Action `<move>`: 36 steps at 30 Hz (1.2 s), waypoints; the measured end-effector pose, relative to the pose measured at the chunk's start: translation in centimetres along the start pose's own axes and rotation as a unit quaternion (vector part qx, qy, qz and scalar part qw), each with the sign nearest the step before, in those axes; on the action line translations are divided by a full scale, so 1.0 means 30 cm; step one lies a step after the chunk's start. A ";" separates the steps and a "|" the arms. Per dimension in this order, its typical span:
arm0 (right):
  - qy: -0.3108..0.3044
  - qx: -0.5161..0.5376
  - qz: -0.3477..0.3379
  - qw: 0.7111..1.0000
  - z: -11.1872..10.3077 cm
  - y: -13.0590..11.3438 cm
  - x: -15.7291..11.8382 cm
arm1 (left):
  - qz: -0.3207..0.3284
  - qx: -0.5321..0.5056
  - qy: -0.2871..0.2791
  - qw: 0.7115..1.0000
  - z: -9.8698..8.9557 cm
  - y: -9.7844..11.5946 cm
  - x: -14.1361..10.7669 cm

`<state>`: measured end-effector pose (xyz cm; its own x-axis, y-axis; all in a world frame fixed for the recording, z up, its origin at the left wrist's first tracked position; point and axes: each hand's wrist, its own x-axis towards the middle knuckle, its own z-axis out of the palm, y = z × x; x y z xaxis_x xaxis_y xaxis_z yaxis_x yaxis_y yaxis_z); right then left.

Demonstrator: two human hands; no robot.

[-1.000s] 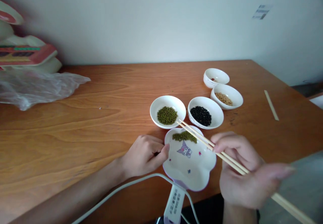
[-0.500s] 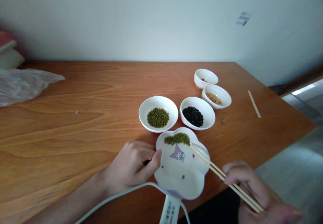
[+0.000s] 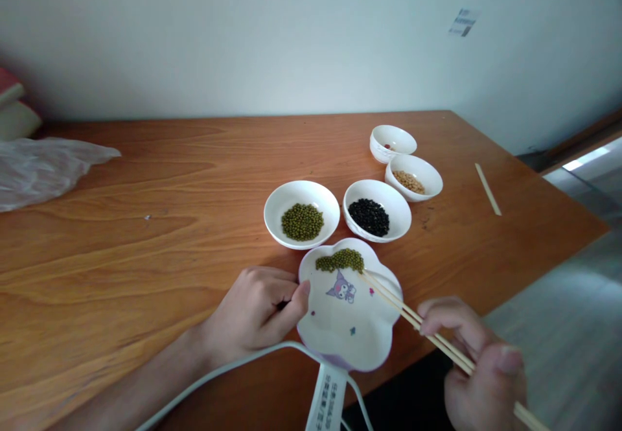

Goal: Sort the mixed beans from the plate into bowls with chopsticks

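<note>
My left hand (image 3: 265,308) pinches the left rim of a white flower-shaped plate (image 3: 359,330) with a cartoon figure on it. Green beans (image 3: 340,260) lie along the plate's far edge. Wrapped round a pair of wooden chopsticks (image 3: 408,313), my right hand (image 3: 473,353) is at the lower right. The chopstick tips touch the right end of the green beans. Beyond the plate stand a white bowl of green beans (image 3: 302,221) and a white bowl of black beans (image 3: 369,217).
Farther back are a bowl of tan beans (image 3: 409,181) and a bowl with a few reddish pieces (image 3: 390,146). A wooden stick (image 3: 488,189) lies at the right. Clear plastic (image 3: 48,165) is at the left. A white cord with a label (image 3: 326,400) runs below the plate.
The view has shifted slightly, so the bowls and plate appear a little higher. My right hand has moved slightly left and up along the chopsticks, whose tips remain by the green beans.
</note>
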<state>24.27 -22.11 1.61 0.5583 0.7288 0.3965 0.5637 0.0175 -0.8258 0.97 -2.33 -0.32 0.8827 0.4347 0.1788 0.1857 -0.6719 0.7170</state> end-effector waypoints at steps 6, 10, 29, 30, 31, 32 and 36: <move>0.028 0.013 -0.007 0.999 0.008 -0.007 0.000 | 0.000 -0.004 0.000 1.000 -0.002 0.001 0.003; 0.054 0.027 -0.003 0.998 0.006 -0.023 0.014 | 0.001 -0.004 0.001 1.000 -0.002 0.001 0.003; 0.008 0.001 0.026 1.000 0.008 -0.013 0.012 | -0.005 -0.008 0.001 1.000 -0.003 0.005 0.001; 0.006 0.001 0.027 1.000 0.005 -0.009 0.009 | -0.004 -0.009 0.002 1.000 -0.003 0.005 0.002; 0.006 0.000 0.029 1.000 0.002 -0.005 0.007 | -0.002 -0.010 0.002 1.000 -0.004 0.006 0.002; 0.006 -0.002 0.031 0.999 -0.001 -0.002 0.005 | -0.002 -0.010 0.003 1.000 -0.004 0.006 0.002; 0.019 0.003 0.030 0.999 0.003 0.007 0.004 | -0.004 -0.011 0.001 1.000 -0.005 0.005 0.001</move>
<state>24.38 -21.97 1.45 0.6144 0.7018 0.3605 0.5242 -0.0216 -0.8513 0.97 -2.32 -0.10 0.8806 0.4408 0.1740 0.1830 -0.6549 0.7332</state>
